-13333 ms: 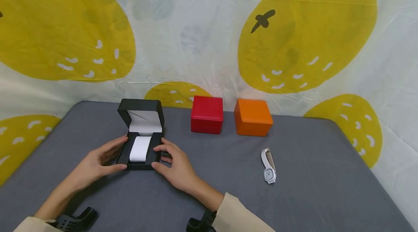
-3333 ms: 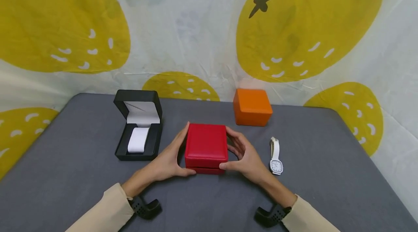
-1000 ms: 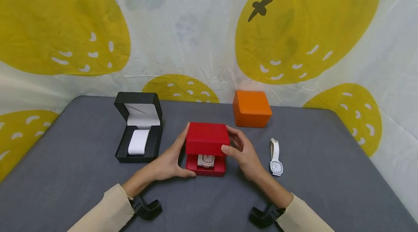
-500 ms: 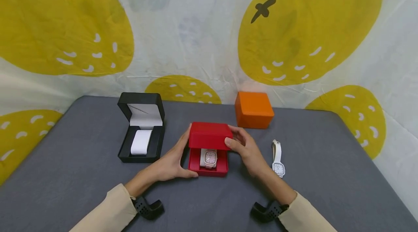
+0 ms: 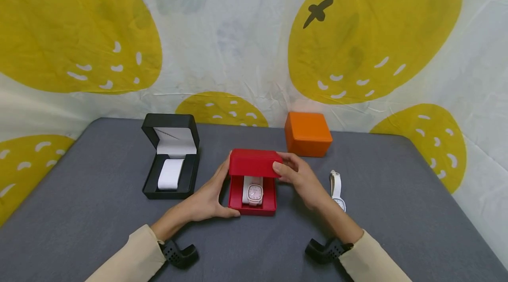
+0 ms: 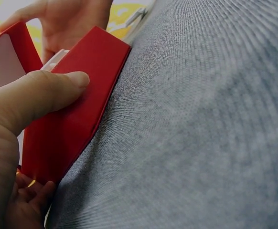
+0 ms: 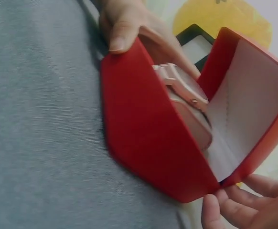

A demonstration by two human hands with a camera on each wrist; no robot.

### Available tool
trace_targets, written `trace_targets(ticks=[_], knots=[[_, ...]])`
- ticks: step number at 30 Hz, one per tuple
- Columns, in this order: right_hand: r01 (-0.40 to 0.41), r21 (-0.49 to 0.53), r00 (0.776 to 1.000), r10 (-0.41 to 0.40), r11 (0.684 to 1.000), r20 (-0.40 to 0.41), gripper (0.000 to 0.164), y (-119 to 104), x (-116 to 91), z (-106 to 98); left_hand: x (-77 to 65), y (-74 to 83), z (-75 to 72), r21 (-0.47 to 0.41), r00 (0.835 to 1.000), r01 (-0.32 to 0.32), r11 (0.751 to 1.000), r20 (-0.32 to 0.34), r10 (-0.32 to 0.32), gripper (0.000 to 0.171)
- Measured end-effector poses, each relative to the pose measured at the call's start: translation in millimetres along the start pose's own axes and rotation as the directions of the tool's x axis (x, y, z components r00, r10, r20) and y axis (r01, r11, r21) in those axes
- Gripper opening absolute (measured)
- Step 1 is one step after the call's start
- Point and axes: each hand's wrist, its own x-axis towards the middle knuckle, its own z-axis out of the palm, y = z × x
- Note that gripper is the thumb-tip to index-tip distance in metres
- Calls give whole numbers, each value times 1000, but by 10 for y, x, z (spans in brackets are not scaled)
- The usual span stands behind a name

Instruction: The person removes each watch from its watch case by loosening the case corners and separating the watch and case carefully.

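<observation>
Box (image 5: 270,191) between left hand (image 5: 207,199), gripping its red base (image 5: 252,212), and right hand (image 5: 301,179), holding its raised lid (image 5: 254,163)

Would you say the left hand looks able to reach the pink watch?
Probably yes, once the left hand releases the base: the right hand holds the lid raised, leaving the pink watch exposed in front.

A grey cloth-covered table (image 5: 397,211) spreads beneath the grip and to either side, its far corners rounded. Beyond the grip rises a creased white fabric backdrop (image 5: 254,52), printed with big yellow shapes (image 5: 377,30) flecked white. The light is soft, with faint shadows near the grip.
</observation>
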Motion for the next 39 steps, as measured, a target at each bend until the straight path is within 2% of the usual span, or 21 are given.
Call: trace_targets(ticks=[8, 11, 16, 23, 29, 33, 39], knots=[[-41, 30, 999, 41, 999, -23, 54, -24, 15, 19, -2, -3, 4, 11, 1000, 8, 1000, -2, -8, 123], [5, 34, 999, -4, 999, -36, 51, 13, -12, 52, 2, -12, 3, 16, 1000, 1, 1000, -1, -1, 123], [123, -55, 992, -124, 991, -25, 53, 110, -50, 66, -5, -30, 5, 50, 1000, -8, 999, -5, 8, 121], [245, -67, 967, -239, 967, 84, 58, 232, -37, -35, -2, -31, 16, 67, 1000, -10, 998, -22, 12, 120], [290, -47, 954, -285, 956, 98, 55, 297, -28, -60, 1, -25, 21, 38, 1000, 7, 999, -7, -6, 118], [316, -55, 946, -311, 947, 90, 53, 198, -72, -34, 2, -37, 18, 47, 1000, 4, 999, 0, -4, 119], [291, -59, 955, -286, 955, 79, 49, 158, -79, -26, -18, -43, 13, 37, 999, 31, 999, -8, -31, 119]])
